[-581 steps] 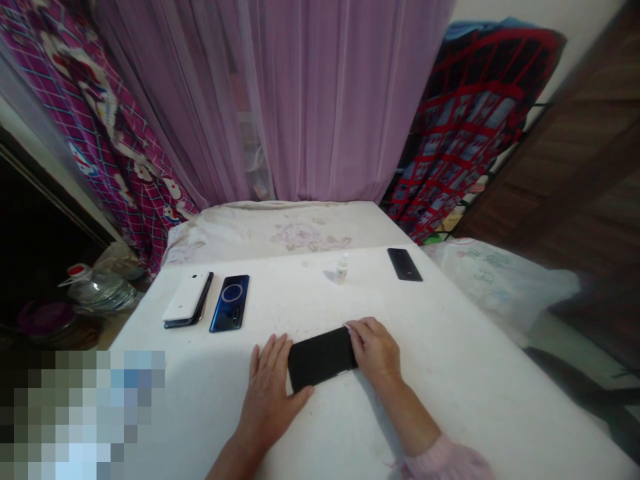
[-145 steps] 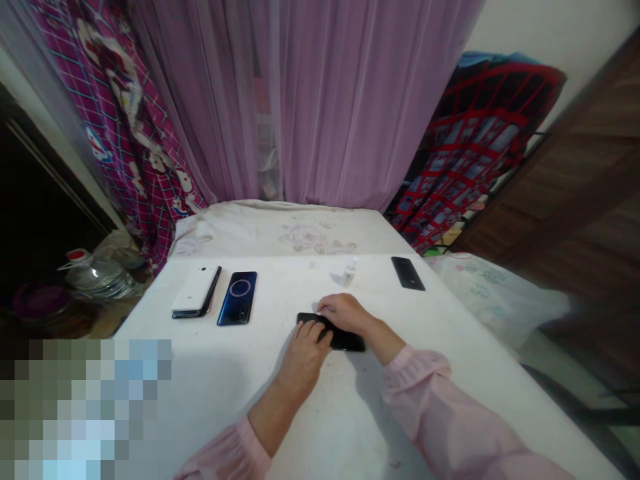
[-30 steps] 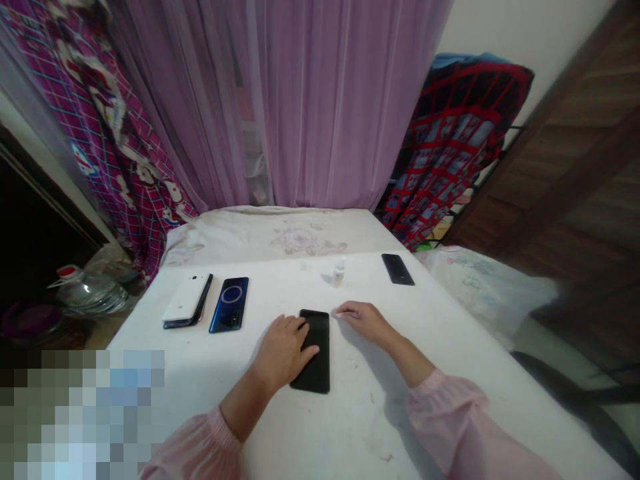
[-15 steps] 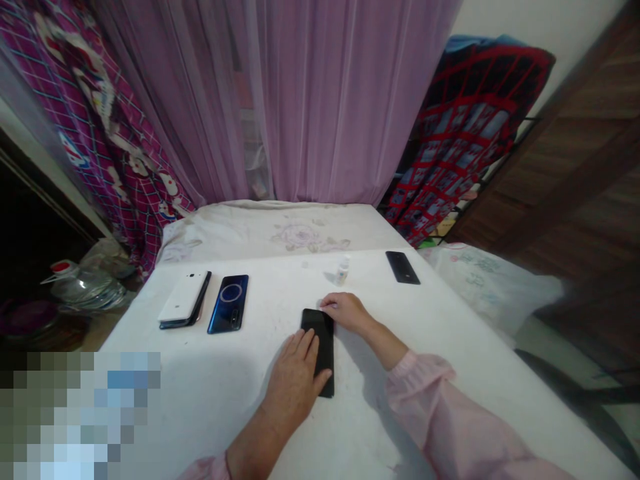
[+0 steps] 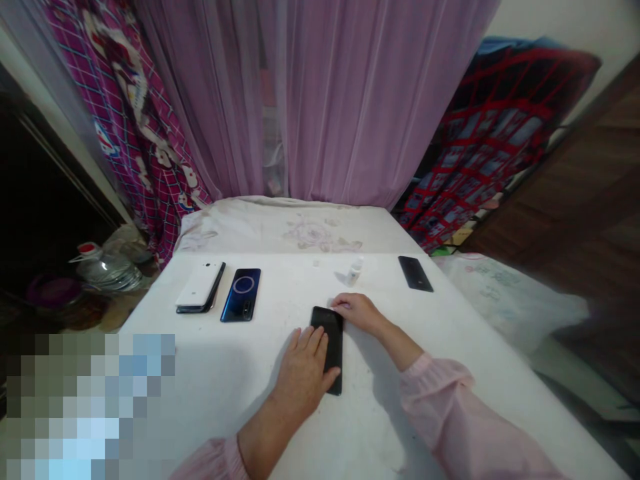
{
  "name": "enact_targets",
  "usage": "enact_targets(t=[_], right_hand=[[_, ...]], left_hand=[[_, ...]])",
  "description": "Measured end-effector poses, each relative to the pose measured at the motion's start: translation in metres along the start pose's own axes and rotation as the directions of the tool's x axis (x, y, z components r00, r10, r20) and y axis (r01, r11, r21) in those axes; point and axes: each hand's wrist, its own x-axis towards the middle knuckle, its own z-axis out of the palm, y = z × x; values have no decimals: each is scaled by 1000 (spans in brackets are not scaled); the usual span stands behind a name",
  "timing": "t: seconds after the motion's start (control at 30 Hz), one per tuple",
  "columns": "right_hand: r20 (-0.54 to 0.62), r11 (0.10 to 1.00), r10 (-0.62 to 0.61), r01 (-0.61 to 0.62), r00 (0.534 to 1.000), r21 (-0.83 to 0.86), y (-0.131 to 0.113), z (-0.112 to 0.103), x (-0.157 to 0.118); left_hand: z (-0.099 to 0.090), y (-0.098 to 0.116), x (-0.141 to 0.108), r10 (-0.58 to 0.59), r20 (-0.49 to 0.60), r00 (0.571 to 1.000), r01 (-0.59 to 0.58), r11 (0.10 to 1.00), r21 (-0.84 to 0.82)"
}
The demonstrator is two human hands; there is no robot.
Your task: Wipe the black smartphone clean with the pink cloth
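A black phone [image 5: 334,343] lies on the white tablecloth [image 5: 280,293] in front of me. My left hand [image 5: 303,373] rests over its left side and lower part, palm down with the fingers spread. At the phone's upper right corner, my right hand [image 5: 357,311] has its fingertips pinched together; anything between them is too small to make out. A small white bottle [image 5: 355,272] stands just beyond my right hand.
At the left lie a blue phone [image 5: 241,295] and a stack of phones with a white one [image 5: 199,287] on top. A dark phone [image 5: 415,274] is at the far right. Purple curtains [image 5: 340,100] hang behind the table.
The view has shifted a little, so most things appear further right. Both hands keep nearly the same places on and beside the black phone.
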Motion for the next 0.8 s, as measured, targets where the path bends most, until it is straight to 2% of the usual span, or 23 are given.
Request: enact_targets(t=[0.13, 0.33, 0.43, 0.7, 0.8], right_hand=[[-4, 1000, 8, -8, 1000, 3, 8, -6, -6], [2, 999, -36, 36, 999, -29, -21, 14, 18], [3, 999, -37, 37, 999, -18, -27, 18, 22], [-6, 998, 3, -3, 1000, 61, 11, -11, -12], [-3, 999, -1, 1, 1000, 35, 11, -10, -10]], left_hand=[[1, -1, 0, 25, 8, 1000, -26, 1000, 2], [5, -1, 0, 18, -5, 1000, -18, 1000, 3], [4, 0, 0, 17, -7, 1000, -17, 1000, 2], [1, 1, 0, 24, -11, 1000, -25, 1000, -14], [2, 0, 1, 28, -6, 1000, -28, 1000, -10]])
